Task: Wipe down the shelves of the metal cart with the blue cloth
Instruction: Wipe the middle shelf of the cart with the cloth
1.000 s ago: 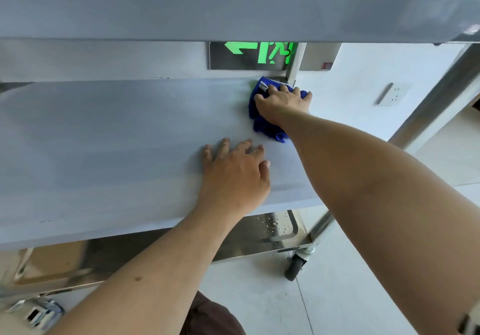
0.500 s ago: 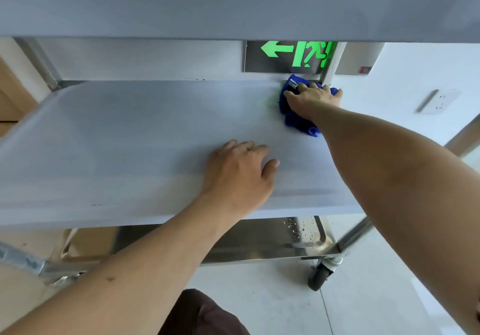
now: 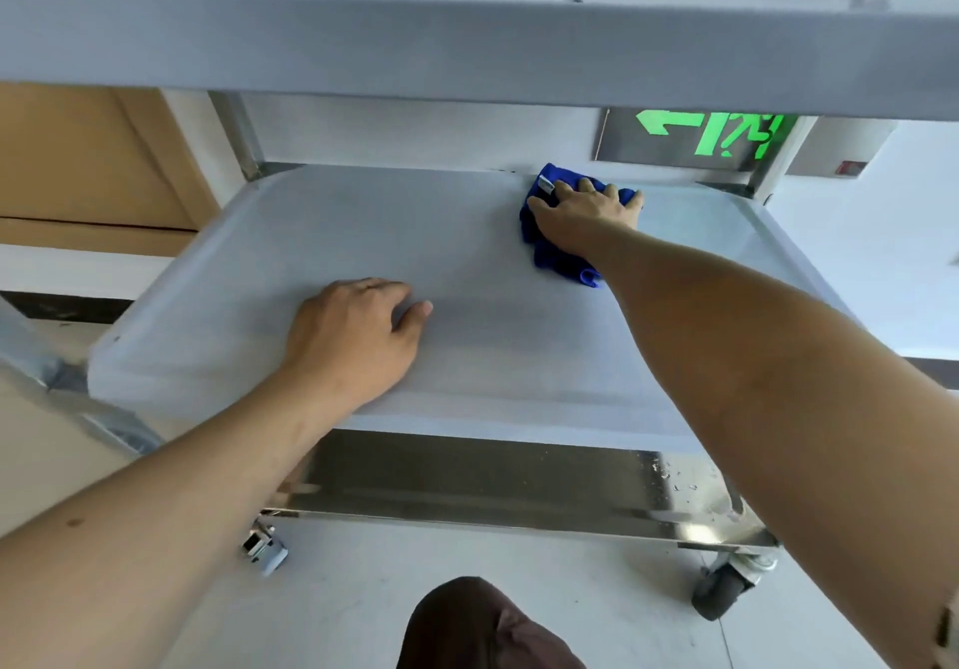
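Observation:
The metal cart's middle shelf (image 3: 218,274) fills the centre of the head view, with the top shelf (image 3: 467,45) overhead and the shiny bottom shelf (image 3: 493,487) below. A bunched blue cloth (image 3: 550,253) lies near the middle shelf's back edge, right of centre. My right hand (image 3: 586,217) presses flat on top of the cloth, fingers spread toward the back. My left hand (image 3: 353,336) rests palm down on the shelf near its front edge, holding nothing, its fingers curled slightly.
A green exit sign (image 3: 711,136) glows on the wall behind the cart. Upright posts stand at the shelf's back left (image 3: 236,133) and back right (image 3: 768,159) corners. Caster wheels (image 3: 726,588) sit on the pale floor. A brown wooden panel (image 3: 88,159) is at left.
My right hand has slid the blue cloth leftward along the shelf's back edge, away from the back right post. My left hand has shifted left too, and my head has turned.

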`<control>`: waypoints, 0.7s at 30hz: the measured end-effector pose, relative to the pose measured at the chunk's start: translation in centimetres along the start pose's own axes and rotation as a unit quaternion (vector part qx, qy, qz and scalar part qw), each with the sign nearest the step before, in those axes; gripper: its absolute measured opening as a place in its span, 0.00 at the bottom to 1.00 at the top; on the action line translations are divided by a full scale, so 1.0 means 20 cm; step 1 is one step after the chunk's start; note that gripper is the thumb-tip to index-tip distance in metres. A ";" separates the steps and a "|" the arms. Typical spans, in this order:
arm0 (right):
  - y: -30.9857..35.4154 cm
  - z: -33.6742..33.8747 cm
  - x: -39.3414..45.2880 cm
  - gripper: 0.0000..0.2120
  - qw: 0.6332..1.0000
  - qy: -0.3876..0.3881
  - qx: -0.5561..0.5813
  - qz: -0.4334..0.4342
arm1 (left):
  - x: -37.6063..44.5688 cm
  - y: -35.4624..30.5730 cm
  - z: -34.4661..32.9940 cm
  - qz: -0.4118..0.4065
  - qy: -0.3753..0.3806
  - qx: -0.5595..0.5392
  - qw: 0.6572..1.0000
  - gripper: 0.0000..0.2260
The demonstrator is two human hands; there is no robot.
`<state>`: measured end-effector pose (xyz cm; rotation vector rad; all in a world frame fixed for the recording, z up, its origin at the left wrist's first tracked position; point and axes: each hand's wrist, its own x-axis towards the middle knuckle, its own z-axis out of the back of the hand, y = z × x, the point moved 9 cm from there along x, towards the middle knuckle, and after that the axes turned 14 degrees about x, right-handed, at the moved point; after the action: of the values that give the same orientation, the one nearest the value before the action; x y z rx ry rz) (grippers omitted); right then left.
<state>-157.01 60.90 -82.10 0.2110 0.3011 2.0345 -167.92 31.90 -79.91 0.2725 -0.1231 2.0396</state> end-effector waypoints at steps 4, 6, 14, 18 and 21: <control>0.28 -0.10 0.02 0.30 1.000 0.001 -0.003 0.031 | -0.09 0.34 0.00 0.052 -0.024 0.027 0.998 0.18; 0.42 -0.14 0.02 0.31 0.999 0.008 -0.001 0.047 | -0.12 0.46 0.00 0.075 -0.026 0.034 0.996 0.19; 0.93 -0.31 0.03 0.32 0.994 0.019 -0.007 0.111 | -0.18 0.61 0.00 0.080 -0.066 -0.005 0.995 0.20; 1.15 -0.38 0.04 0.33 0.990 0.026 -0.007 0.139 | -0.19 0.61 0.00 0.090 -0.075 0.007 0.993 0.18; 1.29 -0.42 0.04 0.33 0.987 0.030 -0.007 0.156 | -0.20 0.61 -0.01 0.090 -0.065 0.005 0.994 0.19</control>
<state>-181.35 49.08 -82.33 0.1967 0.3057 2.3553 -176.93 22.77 -80.68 0.4139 -0.2263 2.2007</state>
